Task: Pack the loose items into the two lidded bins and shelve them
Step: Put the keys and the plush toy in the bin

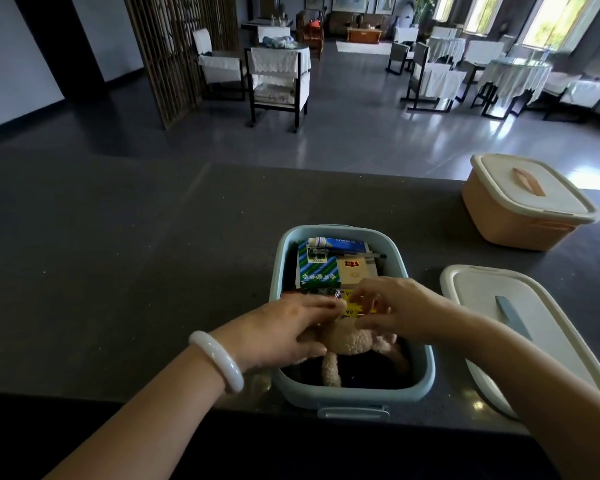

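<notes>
A light blue bin (426,367) stands open on the dark counter in front of me. It holds a green-and-white box (317,271), a tan box (355,270), a blue tube box (340,242), a pen, a yellow battery pack (352,308) and a beige plush toy (347,341). Both hands are inside the bin over the plush toy. My left hand (284,332) presses on its left side. My right hand (395,308) pinches at the battery pack and the plush; what exactly it grips is hidden. The bin's white lid (534,327) with a blue handle lies to the right.
A peach bin (520,216) with its white lid on stands at the back right of the counter (118,254). Beyond the counter's far edge lies a dining room with covered chairs and tables. A white bangle sits on my left wrist.
</notes>
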Available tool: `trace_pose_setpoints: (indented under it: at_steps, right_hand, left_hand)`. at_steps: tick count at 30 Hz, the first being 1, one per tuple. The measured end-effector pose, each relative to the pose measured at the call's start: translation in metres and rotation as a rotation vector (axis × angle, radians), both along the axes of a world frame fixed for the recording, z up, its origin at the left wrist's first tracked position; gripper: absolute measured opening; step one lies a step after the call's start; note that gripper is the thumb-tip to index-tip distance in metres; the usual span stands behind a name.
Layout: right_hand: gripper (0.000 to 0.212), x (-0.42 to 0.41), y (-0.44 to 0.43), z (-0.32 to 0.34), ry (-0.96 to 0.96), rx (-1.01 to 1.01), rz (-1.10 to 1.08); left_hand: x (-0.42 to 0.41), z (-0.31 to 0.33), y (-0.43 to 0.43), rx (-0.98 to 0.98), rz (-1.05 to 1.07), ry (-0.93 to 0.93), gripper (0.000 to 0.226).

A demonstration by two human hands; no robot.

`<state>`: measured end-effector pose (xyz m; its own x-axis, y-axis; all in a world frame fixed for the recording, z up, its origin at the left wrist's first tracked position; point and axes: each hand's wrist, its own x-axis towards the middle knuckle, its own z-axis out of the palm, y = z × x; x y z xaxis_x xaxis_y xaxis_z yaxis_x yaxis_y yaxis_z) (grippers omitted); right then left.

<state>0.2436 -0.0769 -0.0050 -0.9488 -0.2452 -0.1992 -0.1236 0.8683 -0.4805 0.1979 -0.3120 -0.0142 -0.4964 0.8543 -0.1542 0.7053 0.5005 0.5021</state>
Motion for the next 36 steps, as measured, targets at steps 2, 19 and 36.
trace_pose_setpoints:
  at_steps: [2,19,36]
  right_hand:
    - [0.017,0.001,-0.006,-0.004,-0.066,-0.041,0.025]
    - [0.044,-0.045,-0.022,-0.022,0.143,0.016,-0.176]
    - [0.049,-0.052,-0.026,-0.027,0.201,0.094,-0.016]
  left_hand:
    - [0.001,-0.001,0.001,-0.024,-0.023,-0.064,0.062]
    - [-0.048,-0.013,-0.008,0.037,0.239,0.263,0.047]
    - [-0.052,-0.041,0.002,0.045,0.299,0.378,0.048]
